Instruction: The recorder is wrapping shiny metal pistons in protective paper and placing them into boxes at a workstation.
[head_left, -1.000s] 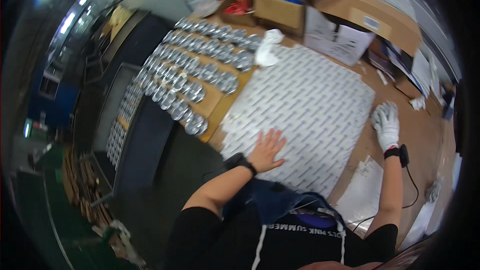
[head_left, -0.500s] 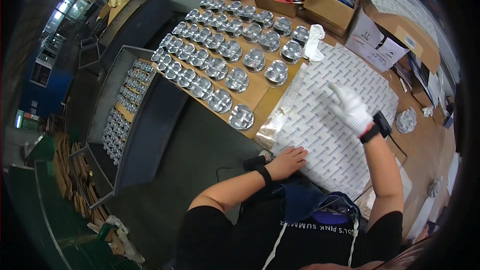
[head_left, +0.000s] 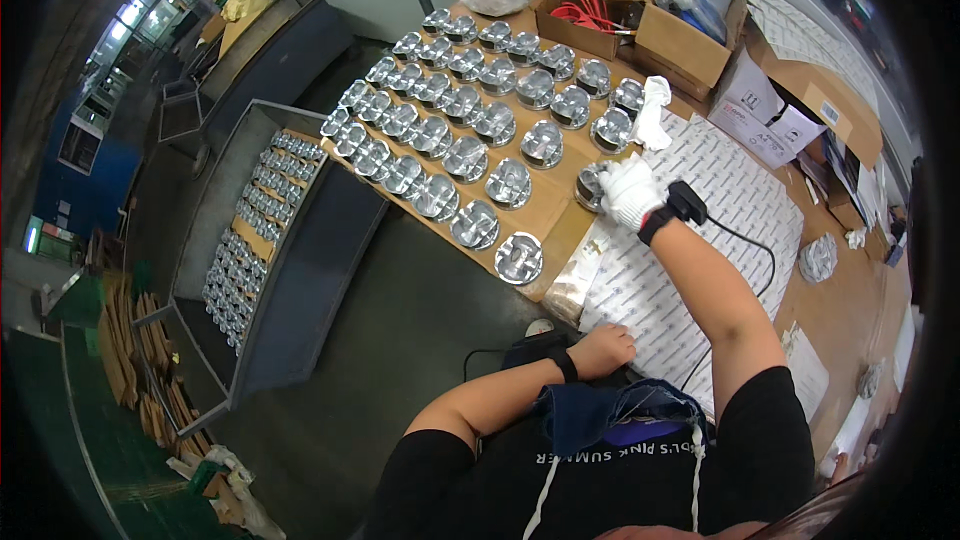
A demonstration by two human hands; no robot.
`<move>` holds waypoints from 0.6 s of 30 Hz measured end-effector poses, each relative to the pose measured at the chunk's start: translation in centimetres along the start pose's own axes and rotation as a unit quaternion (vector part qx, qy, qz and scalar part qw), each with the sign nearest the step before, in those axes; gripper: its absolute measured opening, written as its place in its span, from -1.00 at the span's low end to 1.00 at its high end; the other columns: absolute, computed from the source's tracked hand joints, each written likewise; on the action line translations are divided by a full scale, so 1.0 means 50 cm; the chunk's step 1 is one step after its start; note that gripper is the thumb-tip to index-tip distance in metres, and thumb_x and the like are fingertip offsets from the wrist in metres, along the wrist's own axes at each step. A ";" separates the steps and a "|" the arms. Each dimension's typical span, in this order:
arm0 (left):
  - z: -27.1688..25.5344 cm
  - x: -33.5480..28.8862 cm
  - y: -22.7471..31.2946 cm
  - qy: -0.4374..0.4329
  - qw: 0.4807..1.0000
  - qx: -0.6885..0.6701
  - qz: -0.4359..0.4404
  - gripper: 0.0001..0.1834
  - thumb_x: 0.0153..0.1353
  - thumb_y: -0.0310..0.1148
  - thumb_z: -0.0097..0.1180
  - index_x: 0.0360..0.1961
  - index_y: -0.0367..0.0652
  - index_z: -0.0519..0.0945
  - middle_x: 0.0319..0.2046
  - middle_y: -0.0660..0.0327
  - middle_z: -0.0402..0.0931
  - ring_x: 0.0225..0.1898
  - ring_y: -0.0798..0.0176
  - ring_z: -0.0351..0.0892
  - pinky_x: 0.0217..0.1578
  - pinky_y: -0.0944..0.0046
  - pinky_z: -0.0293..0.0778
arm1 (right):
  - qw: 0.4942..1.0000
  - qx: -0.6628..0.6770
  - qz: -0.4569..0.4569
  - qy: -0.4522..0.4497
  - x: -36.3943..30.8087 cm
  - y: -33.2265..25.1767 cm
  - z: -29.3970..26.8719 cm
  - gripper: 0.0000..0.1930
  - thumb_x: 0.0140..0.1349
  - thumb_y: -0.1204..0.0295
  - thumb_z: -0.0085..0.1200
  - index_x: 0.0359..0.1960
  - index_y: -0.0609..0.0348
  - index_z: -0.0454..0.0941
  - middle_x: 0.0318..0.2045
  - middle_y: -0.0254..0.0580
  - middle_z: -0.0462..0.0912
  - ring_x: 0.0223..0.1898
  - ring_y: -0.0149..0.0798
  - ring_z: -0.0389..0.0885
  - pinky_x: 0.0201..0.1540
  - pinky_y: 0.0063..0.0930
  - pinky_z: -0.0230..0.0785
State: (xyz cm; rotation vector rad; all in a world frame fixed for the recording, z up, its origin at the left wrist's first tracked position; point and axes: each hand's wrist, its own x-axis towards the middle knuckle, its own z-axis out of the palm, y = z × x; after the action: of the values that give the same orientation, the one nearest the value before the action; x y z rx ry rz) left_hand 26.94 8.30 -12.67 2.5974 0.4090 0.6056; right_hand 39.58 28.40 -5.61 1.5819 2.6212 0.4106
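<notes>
Round bright-metal pistons [head_left: 470, 155]: polished, glossy, mirror-like crowns. Brown cardboard sheet [head_left: 560, 205] beneath them: matt, smooth. White printed paper sheet [head_left: 740, 200] on the wooden tabletop [head_left: 850, 290]: matt, with a glossy clear plastic film [head_left: 578, 275] at its near edge. White knitted cloth glove on the right hand [head_left: 630, 190]: soft, matt. Left hand [head_left: 600, 348]: bare. Brown cardboard boxes [head_left: 690, 30] at the far edge: matt. Grey metal bin [head_left: 300, 230]: dull painted finish.

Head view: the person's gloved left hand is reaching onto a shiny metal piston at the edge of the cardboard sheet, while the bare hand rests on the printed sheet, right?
Not quite. In the head view the white glove is on the right hand, which reaches onto the metal piston; the bare left hand rests on the printed sheet.
</notes>
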 end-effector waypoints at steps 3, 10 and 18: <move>-0.007 0.009 -0.003 0.007 1.000 -0.005 -0.008 -0.93 -0.14 -0.42 0.03 -0.57 -0.13 0.42 -0.50 0.19 0.42 -0.37 0.12 0.47 -0.32 0.17 0.41 | 0.947 0.243 0.177 -0.114 -0.091 0.007 -0.069 -0.66 0.00 0.17 0.04 -0.33 0.18 0.56 -0.37 0.04 0.63 -0.28 0.04 0.60 -0.24 -0.19 0.43; -0.068 0.052 0.011 -0.060 0.997 -0.038 -0.039 -0.80 -0.01 -0.45 -0.05 -0.30 -0.18 0.44 -0.47 0.09 0.42 -0.41 -0.03 0.47 -0.39 0.07 0.41 | 0.606 0.611 0.494 -0.123 -0.436 0.024 -0.070 -0.62 0.07 0.15 -0.02 -0.25 0.20 0.57 -0.49 -0.14 0.59 -0.40 -0.21 0.55 -0.31 -0.39 0.36; -0.087 0.126 0.039 0.004 0.998 -0.024 0.053 -0.93 0.01 -0.40 0.08 -0.44 -0.09 0.51 -0.47 0.22 0.42 -0.41 0.09 0.45 -0.39 0.12 0.37 | 0.504 0.665 0.543 -0.094 -0.568 -0.044 -0.104 -0.78 0.16 0.33 -0.06 -0.48 0.24 0.49 -0.75 -0.27 0.44 -0.75 -0.38 0.39 -0.65 -0.49 0.23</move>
State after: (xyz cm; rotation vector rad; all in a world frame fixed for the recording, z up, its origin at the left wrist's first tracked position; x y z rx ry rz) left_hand 30.61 10.50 -6.04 2.5834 0.2570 0.6527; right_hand 50.23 1.51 -3.73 2.9942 0.9426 -2.1269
